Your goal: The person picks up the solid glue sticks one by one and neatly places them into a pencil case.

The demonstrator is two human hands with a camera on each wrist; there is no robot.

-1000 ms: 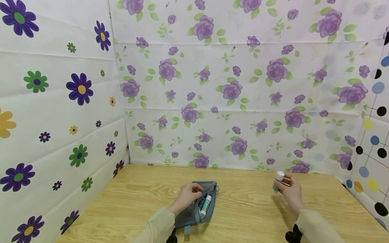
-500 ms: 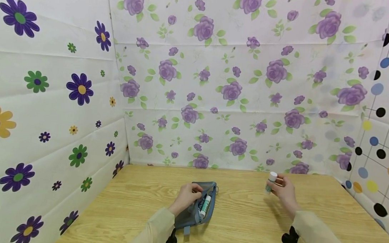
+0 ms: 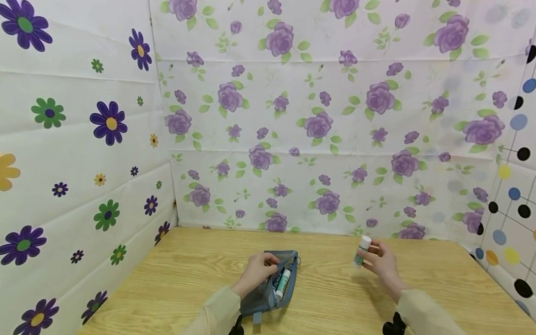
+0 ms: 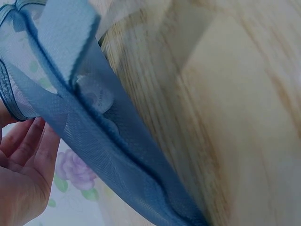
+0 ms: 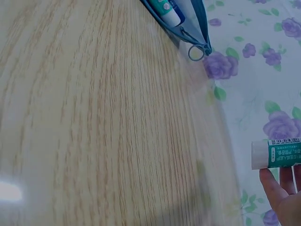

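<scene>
My right hand (image 3: 383,267) grips a glue stick (image 3: 361,251) with a white cap and a green label, tilted above the table to the right of the pouch. The blue mesh zipper pouch (image 3: 263,298) lies unzipped on the table, and my left hand (image 3: 256,271) holds its edge. In the left wrist view, the fingers (image 4: 44,146) of that hand go behind the mesh at the opening. Inside the pouch lie another green-labelled glue stick (image 3: 283,285) and a dark item (image 3: 278,280) beside it, partly hidden.
The wood-grain table (image 3: 325,297) stretches between the two hands. Behind it hangs a white cloth (image 3: 270,113) with purple roses, and patterned cloths close off both sides. A metal ring (image 5: 195,52) hangs at the pouch's zipper end.
My right hand has moved left with the glue stick, closer to the pouch. The left hand and the pouch have stayed in place.
</scene>
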